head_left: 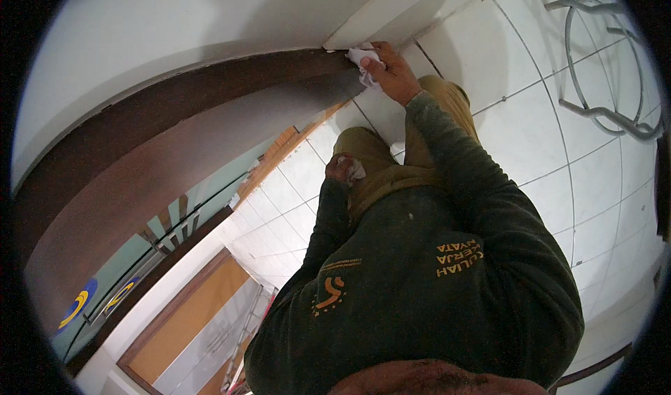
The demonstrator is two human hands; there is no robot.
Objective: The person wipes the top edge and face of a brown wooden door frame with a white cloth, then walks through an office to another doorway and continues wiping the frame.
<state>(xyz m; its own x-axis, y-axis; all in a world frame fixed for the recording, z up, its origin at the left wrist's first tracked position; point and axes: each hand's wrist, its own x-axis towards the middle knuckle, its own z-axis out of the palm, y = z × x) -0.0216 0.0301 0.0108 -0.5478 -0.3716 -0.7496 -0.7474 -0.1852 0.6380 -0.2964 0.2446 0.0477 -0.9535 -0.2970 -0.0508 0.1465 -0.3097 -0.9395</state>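
Note:
My right hand (395, 76) is closed on a crumpled white cloth (365, 58). It presses the cloth against the end of a dark brown wooden door frame (279, 65), where the frame meets the white wall near the floor. Lower down, my left hand (340, 169) rests by my thigh, its fingers curled around a small crumpled white piece (356, 170). Whether that piece is cloth or paper, I cannot tell.
White floor tiles (524, 136) spread around my bent legs. A grey metal tube frame (570, 53) stands at the far right. Along the left runs the white wall (161, 25); past the door frame are glass panels (126, 262) and a brown-framed board (189, 304).

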